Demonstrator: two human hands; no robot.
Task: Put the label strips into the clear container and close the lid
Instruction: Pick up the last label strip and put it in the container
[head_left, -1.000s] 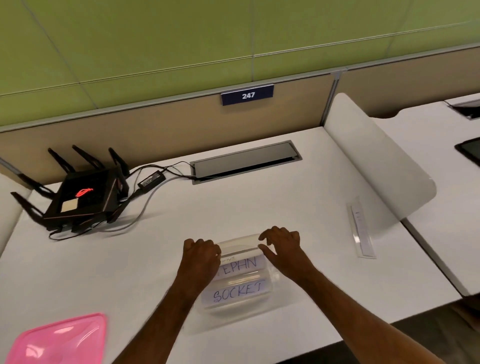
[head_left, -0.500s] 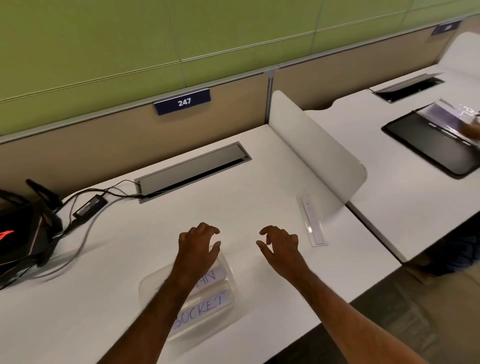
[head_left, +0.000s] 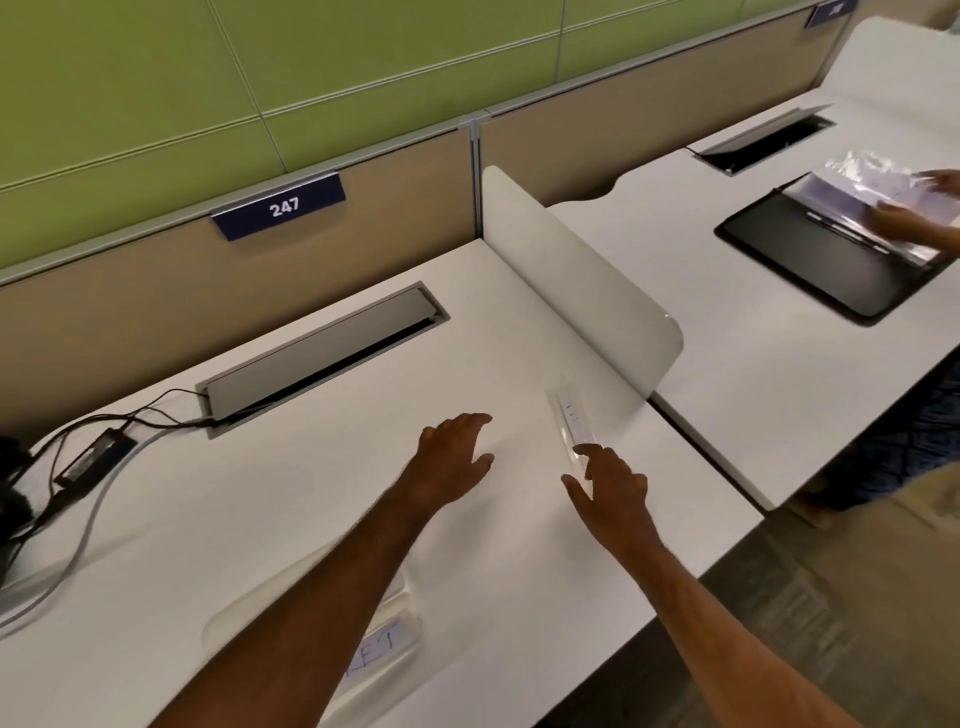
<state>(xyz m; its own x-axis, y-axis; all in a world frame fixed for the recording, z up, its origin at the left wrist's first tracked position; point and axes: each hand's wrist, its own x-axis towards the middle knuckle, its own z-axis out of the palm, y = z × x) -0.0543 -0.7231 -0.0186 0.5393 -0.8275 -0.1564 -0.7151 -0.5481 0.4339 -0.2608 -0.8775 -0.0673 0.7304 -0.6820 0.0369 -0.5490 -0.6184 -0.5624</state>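
Observation:
The clear container (head_left: 244, 613) lies near the desk's front edge, mostly hidden under my left forearm. A white label strip (head_left: 387, 644) with blue handwriting shows inside it. Another label strip (head_left: 571, 418) in a clear sleeve lies on the desk next to the white divider. My right hand (head_left: 613, 488) hovers open, its fingertips at the near end of that strip; whether they touch it I cannot tell. My left hand (head_left: 452, 460) is open, fingers spread, over bare desk to the left of the strip.
A white divider panel (head_left: 576, 280) stands right of the strip. A grey cable hatch (head_left: 322, 353) sits at the back, with cables and a black adapter (head_left: 96, 454) to the left. On the neighbouring desk another person's hands (head_left: 909, 218) handle a black folder (head_left: 821, 254).
Both hands left the container and moved right toward the sleeved strip. The view swung right, so the container has slid to the lower left and the router is almost out of frame.

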